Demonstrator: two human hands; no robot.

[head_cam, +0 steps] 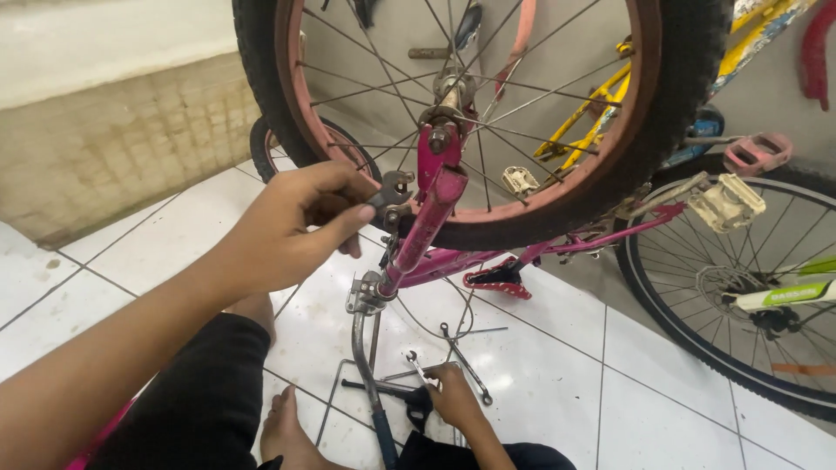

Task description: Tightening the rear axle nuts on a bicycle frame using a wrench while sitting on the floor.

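While the upturned pink bicycle fork (427, 228) stands before the person, the left hand (292, 228) pinches a metal brake part (392, 193) beside it; the right hand (455, 396) curls closed on a wrench (416, 365) at the floor

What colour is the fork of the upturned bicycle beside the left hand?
Pink-magenta, scuffed paint on the metal bicycle fork, clearest in the head view, next to the left hand.
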